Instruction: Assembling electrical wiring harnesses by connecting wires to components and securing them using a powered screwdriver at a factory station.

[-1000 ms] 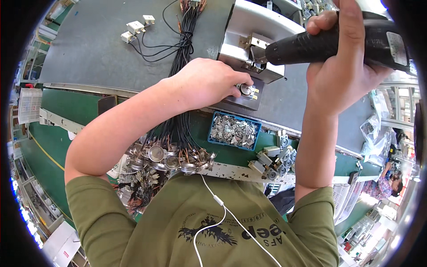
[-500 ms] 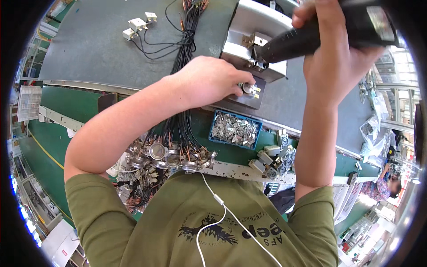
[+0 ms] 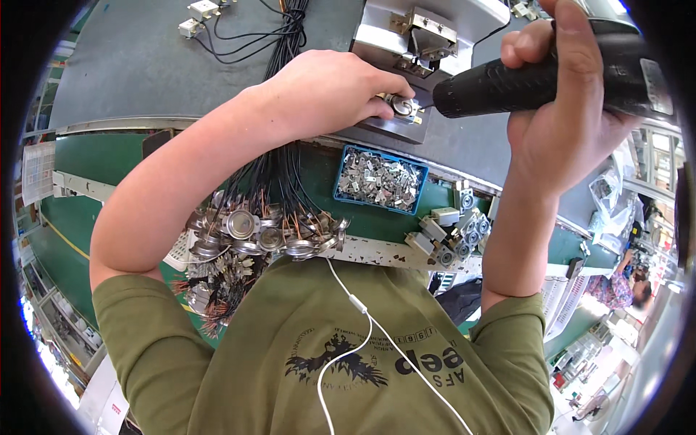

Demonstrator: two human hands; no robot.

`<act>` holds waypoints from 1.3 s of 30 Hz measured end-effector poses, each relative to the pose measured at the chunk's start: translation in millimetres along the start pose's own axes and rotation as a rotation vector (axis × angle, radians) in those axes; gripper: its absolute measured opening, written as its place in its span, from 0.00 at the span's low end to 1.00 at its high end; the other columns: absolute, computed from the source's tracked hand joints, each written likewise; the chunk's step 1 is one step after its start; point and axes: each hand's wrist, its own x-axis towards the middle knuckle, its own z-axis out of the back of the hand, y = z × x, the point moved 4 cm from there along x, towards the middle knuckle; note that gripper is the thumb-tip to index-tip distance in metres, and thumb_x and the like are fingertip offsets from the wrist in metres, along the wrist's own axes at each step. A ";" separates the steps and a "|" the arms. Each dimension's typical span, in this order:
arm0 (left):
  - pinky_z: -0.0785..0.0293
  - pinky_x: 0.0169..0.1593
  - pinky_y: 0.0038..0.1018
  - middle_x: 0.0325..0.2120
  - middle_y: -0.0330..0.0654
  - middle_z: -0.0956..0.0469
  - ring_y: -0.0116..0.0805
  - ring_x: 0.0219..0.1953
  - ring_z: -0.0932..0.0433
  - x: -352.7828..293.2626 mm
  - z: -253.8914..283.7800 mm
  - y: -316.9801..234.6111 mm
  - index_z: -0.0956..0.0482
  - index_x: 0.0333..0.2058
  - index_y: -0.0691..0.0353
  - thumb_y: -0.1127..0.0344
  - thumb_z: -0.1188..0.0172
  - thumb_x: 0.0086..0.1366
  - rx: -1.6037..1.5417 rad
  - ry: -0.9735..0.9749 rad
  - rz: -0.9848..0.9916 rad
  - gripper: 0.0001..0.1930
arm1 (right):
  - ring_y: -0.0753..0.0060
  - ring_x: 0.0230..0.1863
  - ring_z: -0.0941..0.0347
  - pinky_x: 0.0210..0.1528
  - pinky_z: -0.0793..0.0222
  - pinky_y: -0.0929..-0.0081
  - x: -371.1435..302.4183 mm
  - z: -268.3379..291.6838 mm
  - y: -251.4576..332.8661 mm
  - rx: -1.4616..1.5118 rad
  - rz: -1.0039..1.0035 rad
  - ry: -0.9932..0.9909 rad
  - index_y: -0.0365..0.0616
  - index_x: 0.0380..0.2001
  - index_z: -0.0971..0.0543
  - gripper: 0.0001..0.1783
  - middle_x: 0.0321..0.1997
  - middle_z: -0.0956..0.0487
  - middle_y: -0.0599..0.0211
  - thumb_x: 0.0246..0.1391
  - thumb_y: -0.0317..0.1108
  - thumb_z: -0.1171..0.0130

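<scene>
My left hand (image 3: 346, 93) pinches a small round metal part with brass-coloured tabs (image 3: 403, 107) between thumb and fingers. The part sits on a dark flat block (image 3: 390, 127) at the table's near edge. My right hand (image 3: 562, 109) is wrapped round a black electric screwdriver (image 3: 482, 85), held nearly level. Its thin tip points left and reaches the tabbed side of the round part; whether it touches a screw is too small to tell. Just beyond both hands stands a shiny metal fixture (image 3: 380, 43) with a bracketed white block (image 3: 433, 25) on it.
A blue tray (image 3: 338, 190) of small metal pieces lies close to me. Right of it are several white blocks with round ends (image 3: 455, 232). Black wires (image 3: 279, 170) run to round metal cups (image 3: 241, 225) at the left. White wired blocks (image 3: 203, 9) lie farther off.
The screwdriver has come away from the metal fixture, and its tip is now at the round part. My left hand still holds that part. The whole view has shifted a little.
</scene>
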 end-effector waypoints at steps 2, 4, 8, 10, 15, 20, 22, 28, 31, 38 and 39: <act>0.20 0.48 0.43 0.39 0.43 0.14 0.48 0.45 0.16 0.3 0.0 -0.4 0.18 0.56 0.42 0.53 0.39 0.69 0.016 0.026 0.018 0.17 | 0.73 0.18 0.28 0.24 0.32 0.77 -0.1 0.6 -4.4 0.001 -0.055 -0.021 0.28 0.41 0.21 0.14 0.19 0.25 0.64 0.64 0.32 0.37; 0.20 0.48 0.43 0.40 0.43 0.14 0.48 0.45 0.16 0.3 -0.2 -0.8 0.19 0.56 0.41 0.53 0.40 0.70 0.012 0.031 0.012 0.17 | 0.74 0.18 0.28 0.24 0.32 0.78 0.3 1.2 -7.0 -0.007 -0.038 -0.012 0.28 0.41 0.21 0.13 0.19 0.25 0.64 0.64 0.32 0.36; 0.20 0.48 0.43 0.40 0.42 0.14 0.47 0.45 0.15 0.1 0.1 -2.6 0.19 0.56 0.41 0.53 0.39 0.69 0.006 0.034 0.017 0.17 | 0.74 0.19 0.27 0.24 0.32 0.79 0.5 -2.7 -9.0 0.017 0.038 -0.018 0.28 0.41 0.22 0.13 0.22 0.23 0.63 0.64 0.31 0.36; 0.20 0.48 0.43 0.40 0.43 0.14 0.47 0.45 0.15 0.4 0.0 -3.8 0.19 0.56 0.41 0.53 0.40 0.69 0.032 0.065 0.036 0.18 | 0.74 0.19 0.27 0.24 0.32 0.79 -0.5 -1.2 -11.9 0.004 0.023 -0.058 0.29 0.41 0.22 0.12 0.23 0.22 0.63 0.64 0.30 0.36; 0.20 0.48 0.43 0.41 0.42 0.14 0.47 0.45 0.15 -0.8 -3.2 -0.9 0.20 0.56 0.40 0.52 0.40 0.70 0.039 0.017 0.010 0.18 | 0.75 0.19 0.27 0.24 0.32 0.79 -1.3 0.8 -15.1 0.030 0.101 0.068 0.29 0.41 0.21 0.12 0.24 0.22 0.63 0.63 0.29 0.35; 0.20 0.48 0.44 0.43 0.42 0.14 0.48 0.45 0.15 1.1 -0.5 -0.3 0.21 0.58 0.38 0.52 0.39 0.69 0.041 0.024 0.021 0.19 | 0.74 0.19 0.28 0.24 0.32 0.78 1.4 0.1 -15.4 -0.024 0.047 0.074 0.27 0.40 0.19 0.12 0.24 0.23 0.63 0.62 0.29 0.35; 0.21 0.44 0.43 0.38 0.43 0.14 0.50 0.42 0.16 1.1 -3.3 3.9 0.21 0.57 0.41 0.52 0.38 0.68 0.025 -0.050 -0.051 0.19 | 0.75 0.22 0.27 0.25 0.31 0.78 0.2 -3.9 -12.5 -0.011 0.153 0.130 0.26 0.43 0.19 0.13 0.27 0.22 0.60 0.63 0.29 0.36; 0.22 0.47 0.46 0.39 0.52 0.15 0.54 0.44 0.16 1.7 6.5 -3.2 0.23 0.59 0.52 0.56 0.46 0.73 -0.019 0.127 -0.082 0.19 | 0.75 0.24 0.26 0.26 0.30 0.78 -4.1 0.5 -27.9 0.000 0.201 0.162 0.26 0.46 0.19 0.14 0.30 0.20 0.58 0.64 0.29 0.38; 0.21 0.46 0.45 0.39 0.51 0.15 0.54 0.44 0.16 2.0 6.7 -5.2 0.22 0.58 0.52 0.57 0.45 0.73 -0.004 0.120 -0.089 0.19 | 0.75 0.24 0.26 0.26 0.29 0.78 -10.1 -2.4 -19.4 -0.028 0.174 0.105 0.26 0.46 0.19 0.14 0.31 0.20 0.58 0.64 0.29 0.38; 0.21 0.45 0.45 0.38 0.50 0.16 0.53 0.43 0.16 -1.4 7.6 -9.6 0.22 0.59 0.52 0.57 0.45 0.72 0.027 0.128 -0.081 0.19 | 0.77 0.22 0.26 0.25 0.28 0.78 -12.4 0.2 -19.1 -0.076 0.185 0.172 0.27 0.47 0.19 0.14 0.32 0.19 0.58 0.63 0.28 0.37; 0.21 0.45 0.44 0.38 0.50 0.16 0.53 0.44 0.16 -0.9 7.5 -9.0 0.22 0.59 0.52 0.58 0.45 0.72 0.043 0.123 -0.089 0.19 | 0.77 0.22 0.26 0.25 0.28 0.78 -11.5 -3.5 -16.8 -0.093 0.195 0.180 0.27 0.47 0.19 0.14 0.33 0.19 0.58 0.63 0.28 0.37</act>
